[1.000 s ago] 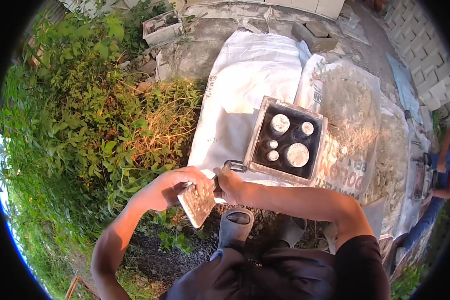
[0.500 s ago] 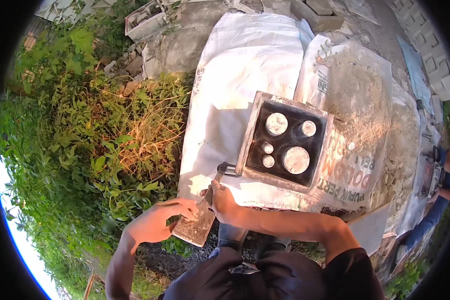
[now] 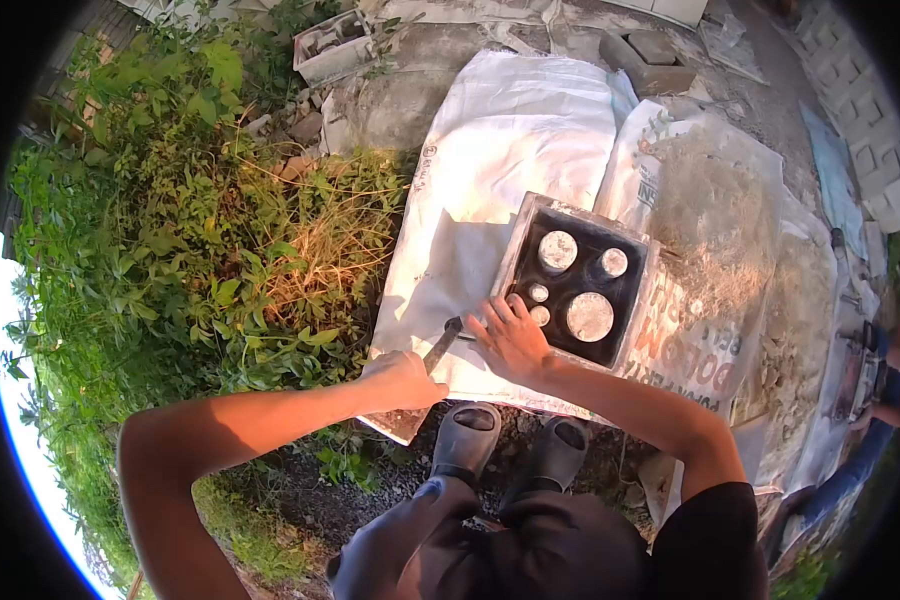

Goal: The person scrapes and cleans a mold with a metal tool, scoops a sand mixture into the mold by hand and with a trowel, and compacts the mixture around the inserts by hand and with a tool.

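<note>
1. Leafy plants (image 3: 180,220) fill the left of my remote view; at the far right edge I see another person's blue trouser leg (image 3: 850,460).
2. Beside the plants, white sacking (image 3: 530,120) covers the ground, with a printed sack (image 3: 630,170) on its right.
3. I find the square box (image 3: 638,300) mouth up on the sacking, its right side by the printed sack. Four walls stand around it, so I judge the frame already together.
4. My right grip (image 3: 515,345) rests on the box's near left corner, fingers spread, pinching nothing that I can make out.
5. My left grip (image 3: 398,380) is curled, apparently around the stick-like tool, just left of that corner.
6. Below it I see a flat, stained board (image 3: 400,424); I cannot tell whether it joins the tool.
7. Five pale-topped cylinders (image 3: 590,316) stand inside the box, so that placing looks done. I cannot tell whether the dark gaps are bare floor or filling.
8. As for the tool (image 3: 438,352), its dark end sits near the corner; with both grips there, I judge the work at that spot unfinished.
</note>
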A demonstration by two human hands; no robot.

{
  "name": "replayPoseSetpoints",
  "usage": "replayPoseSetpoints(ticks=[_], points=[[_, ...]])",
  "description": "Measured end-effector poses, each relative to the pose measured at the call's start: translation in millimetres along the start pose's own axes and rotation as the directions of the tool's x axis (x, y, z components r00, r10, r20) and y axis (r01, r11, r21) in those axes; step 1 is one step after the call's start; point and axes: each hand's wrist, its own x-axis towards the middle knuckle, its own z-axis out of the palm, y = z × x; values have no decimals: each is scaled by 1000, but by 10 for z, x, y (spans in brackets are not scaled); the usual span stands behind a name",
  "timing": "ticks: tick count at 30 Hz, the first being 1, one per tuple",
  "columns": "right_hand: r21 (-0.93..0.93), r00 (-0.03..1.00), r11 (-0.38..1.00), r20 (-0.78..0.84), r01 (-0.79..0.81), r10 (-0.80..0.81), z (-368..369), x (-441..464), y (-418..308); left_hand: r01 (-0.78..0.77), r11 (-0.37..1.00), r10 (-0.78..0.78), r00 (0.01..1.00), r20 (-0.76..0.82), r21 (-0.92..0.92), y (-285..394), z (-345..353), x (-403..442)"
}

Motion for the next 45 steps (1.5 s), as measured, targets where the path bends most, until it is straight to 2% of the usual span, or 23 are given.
replayPoseSetpoints(ticks=[1,2,5,9,11,14,18,20,24,26,30,32,33,35,37,39,40,41,43,45], points=[[-13,1000,1000,-9,-5,4,65,-46,93,-34,996,42,994,-101,81,27,4,-39],[-63,999,998,-25,19,-20,110,-78,177,0,989,16,994,-107,148,84,-3,-84],[-117,999,992,25,34,-32,207,-33,247,-40,988,60,990,-128,151,36,32,-87],[-134,999,991,44,26,-21,255,-32,232,-31,997,41,988,-148,69,66,144,-143],[-89,994,996,106,-9,19,187,-17,213,-5,996,27,969,-247,89,1,348,-96],[-106,989,994,146,7,8,175,-8,209,-14,1000,15,968,-252,4,-70,456,-123],[-88,992,996,129,6,6,206,-27,164,-16,1000,13,970,-243,-10,-86,543,-231],[-78,992,997,129,1,9,164,-18,164,-77,997,69,929,-362,-6,-134,640,-193],[-110,993,994,116,23,-10,190,-17,178,-13,998,-5,959,-284,-62,-92,655,-216],[-99,994,995,108,22,-12,183,-6,172,-4,997,-25,919,-393,-75,-120,757,-188],[-89,993,996,114,30,-20,198,-23,170,-66,995,22,873,-487,-73,-151,808,-186],[-100,993,995,118,25,-14,193,-10,187,-78,991,38,941,-335,-107,-110,645,-262],[-105,994,994,106,24,-13,178,10,208,-80,992,40,938,-346,-101,-105,568,-253],[-104,996,994,93,23,-13,162,-6,227,-160,987,159,950,-269,20,-90,475,-244],[-92,997,996,70,19,-13,208,-19,233,-134,990,139,962,-235,37,-125,411,-188],[-68,999,998,43,11,-8,261,-5,250,-176,975,199,964,-176,139,-199,374,-18],[-85,999,996,32,21,-18,275,-19,250,-110,977,126,989,-80,184,-63,144,-115],[-103,999,994,24,28,-26,293,-28,250,-107,975,125,989,-78,197,40,-117,-231],[-83,1000,997,2,2,-2,232,-23,235,-78,979,51,989,142,191,257,-580,-449],[-93,999,995,41,32,-28,208,-49,255,-117,974,81,979,185,196,220,-818,-480]])
